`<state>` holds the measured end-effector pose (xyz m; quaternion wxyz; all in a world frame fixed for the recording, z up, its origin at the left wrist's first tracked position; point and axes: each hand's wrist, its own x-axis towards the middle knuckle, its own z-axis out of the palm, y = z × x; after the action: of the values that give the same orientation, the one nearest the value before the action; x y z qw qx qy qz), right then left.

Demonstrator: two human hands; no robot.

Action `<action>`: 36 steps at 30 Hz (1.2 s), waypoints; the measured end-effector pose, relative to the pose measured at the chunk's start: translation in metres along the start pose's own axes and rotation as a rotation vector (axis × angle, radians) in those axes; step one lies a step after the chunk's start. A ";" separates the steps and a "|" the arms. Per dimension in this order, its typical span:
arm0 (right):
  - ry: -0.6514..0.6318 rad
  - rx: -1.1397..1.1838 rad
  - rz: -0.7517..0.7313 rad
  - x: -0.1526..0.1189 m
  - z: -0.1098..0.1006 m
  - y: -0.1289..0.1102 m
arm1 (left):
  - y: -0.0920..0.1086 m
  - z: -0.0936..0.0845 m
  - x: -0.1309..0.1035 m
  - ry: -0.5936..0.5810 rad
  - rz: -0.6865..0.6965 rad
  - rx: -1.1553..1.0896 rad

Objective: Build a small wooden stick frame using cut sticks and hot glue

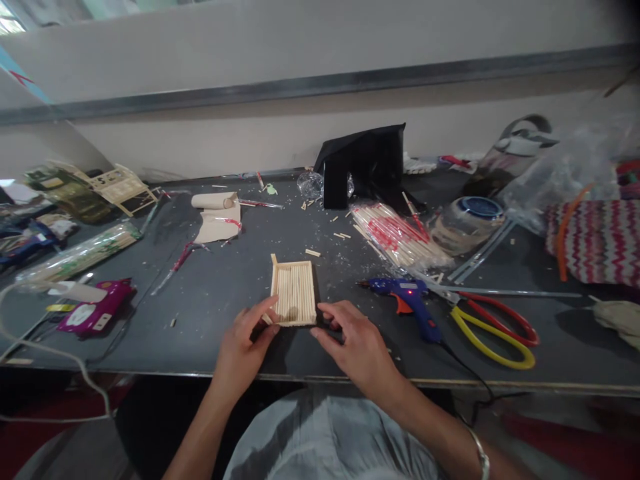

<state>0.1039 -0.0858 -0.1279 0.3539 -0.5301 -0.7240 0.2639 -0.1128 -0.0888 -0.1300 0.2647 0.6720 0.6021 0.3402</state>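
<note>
A small rectangular tray of pale wooden sticks (295, 291) lies on the dark table near its front edge, with a raised rim and one stick end jutting up at its back left corner. My left hand (247, 340) is at the tray's front left corner, thumb and finger closed around that edge, where a short stick piece shows. Beside the front right corner is my right hand (353, 337), its thumb and fingers apart with nothing between them. A blue glue gun (410, 297) with a lit red light rests to the right of my right hand.
Scissors with red and yellow handles (493, 330) lie right of the glue gun. Bagged sticks (395, 233), a jar (467, 223) and a black folded object (365, 163) stand behind. A purple box (97, 307) and bagged skewers (83, 253) are at left.
</note>
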 end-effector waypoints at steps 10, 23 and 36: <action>-0.137 0.596 0.232 -0.002 -0.002 -0.007 | 0.015 -0.023 0.006 -0.034 -0.245 -0.580; -0.016 0.862 0.243 0.026 -0.030 -0.006 | 0.071 0.020 0.003 0.152 -0.211 -0.522; 0.022 0.680 0.182 0.022 -0.030 0.011 | 0.061 0.043 0.003 0.176 -0.022 -0.189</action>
<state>0.1304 -0.0611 -0.1127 0.4930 -0.4468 -0.5408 0.5147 -0.0411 -0.0920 -0.1095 0.2766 0.6049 0.5957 0.4503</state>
